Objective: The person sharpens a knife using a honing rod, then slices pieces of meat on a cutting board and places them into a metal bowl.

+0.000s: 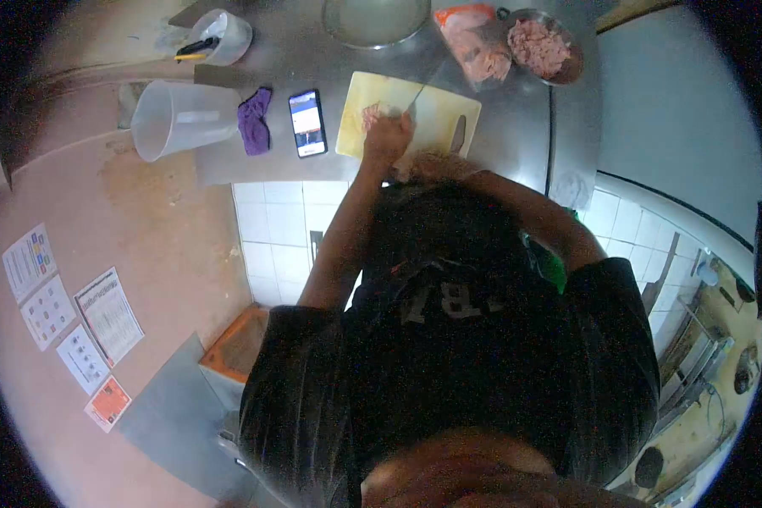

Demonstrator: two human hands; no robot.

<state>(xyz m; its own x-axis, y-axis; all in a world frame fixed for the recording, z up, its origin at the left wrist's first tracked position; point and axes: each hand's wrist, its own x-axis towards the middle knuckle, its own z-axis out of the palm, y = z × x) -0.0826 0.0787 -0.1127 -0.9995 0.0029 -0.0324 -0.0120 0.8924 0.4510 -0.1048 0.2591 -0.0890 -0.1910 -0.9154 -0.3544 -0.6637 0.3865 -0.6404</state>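
My left hand is closed in a fist over the pale yellow cutting board. A thin knife blade runs from this fist toward the upper right. Small pieces of pink raw meat lie on the board just left of the fist. Close to the board's front edge, by my body, is my right hand. It is blurred and partly hidden, so its fingers and anything in them do not show clearly. The board's handle slot is at its right end.
Behind the board stand a large round metal bowl, a plastic bag of meat and a bowl of ground meat. Left are a phone, a purple cloth, a clear pitcher and a white tub with utensils.
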